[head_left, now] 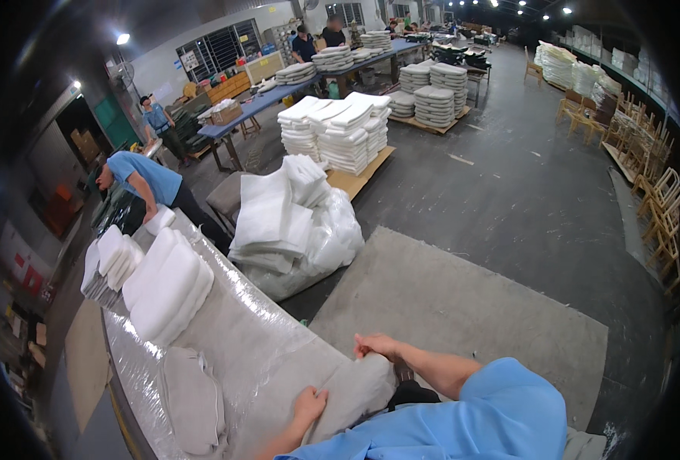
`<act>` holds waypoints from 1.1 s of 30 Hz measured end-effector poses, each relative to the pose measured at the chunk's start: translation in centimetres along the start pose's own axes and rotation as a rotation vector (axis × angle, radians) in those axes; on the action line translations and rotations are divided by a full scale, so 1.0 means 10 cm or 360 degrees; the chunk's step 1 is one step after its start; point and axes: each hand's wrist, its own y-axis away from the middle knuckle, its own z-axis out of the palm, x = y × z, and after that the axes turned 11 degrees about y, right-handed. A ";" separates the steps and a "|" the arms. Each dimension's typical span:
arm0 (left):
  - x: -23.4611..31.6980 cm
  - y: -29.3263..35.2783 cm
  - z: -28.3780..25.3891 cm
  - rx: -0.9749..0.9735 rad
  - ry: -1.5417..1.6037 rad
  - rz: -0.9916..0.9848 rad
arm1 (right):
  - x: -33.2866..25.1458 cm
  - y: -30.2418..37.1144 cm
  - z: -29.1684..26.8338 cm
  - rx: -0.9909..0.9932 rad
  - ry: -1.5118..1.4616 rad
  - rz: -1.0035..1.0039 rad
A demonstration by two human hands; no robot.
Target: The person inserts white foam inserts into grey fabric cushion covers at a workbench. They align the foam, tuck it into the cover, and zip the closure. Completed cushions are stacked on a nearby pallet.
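A grey fabric cushion cover (357,389), rounded as if something fills it, lies at the near edge of the plastic-covered table (252,337), close to my body. My left hand (309,404) is closed on its near left side, thumb up. At its far end my right hand (374,345) has its fingers curled against the fabric edge; the fingertips are partly hidden. Left of my hands, another flat grey cover (192,402) rests on the table. Beyond it sit white foam pads (167,285) in a stack.
A co-worker in a blue shirt (144,180) bends over the table's far end, near more white pads (114,257). Past the table stands a plastic bag with white sheets (294,230). Stacked white pads (332,130) rest on a board. A grey mat (463,307) covers the floor at right.
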 end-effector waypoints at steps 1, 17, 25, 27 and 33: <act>-0.07 0.06 0.05 0.0131 0.0031 0.0099 | -0.09 -0.04 -0.03 -0.0145 0.0378 0.0035; -0.98 0.13 -0.11 -0.0215 0.0359 -0.0060 | -0.55 -0.46 0.86 -0.0314 0.2437 -0.0097; -1.15 0.17 0.30 0.0729 0.0218 -0.0055 | -0.50 -0.50 1.14 -0.0110 0.2319 -0.0222; -1.10 0.11 0.36 0.0774 0.0298 -0.0092 | -0.48 -0.54 1.10 -0.0095 0.2324 -0.0199; -1.08 0.07 0.32 0.0796 0.0272 -0.0165 | -0.38 -0.68 1.12 -0.0074 0.2279 -0.0219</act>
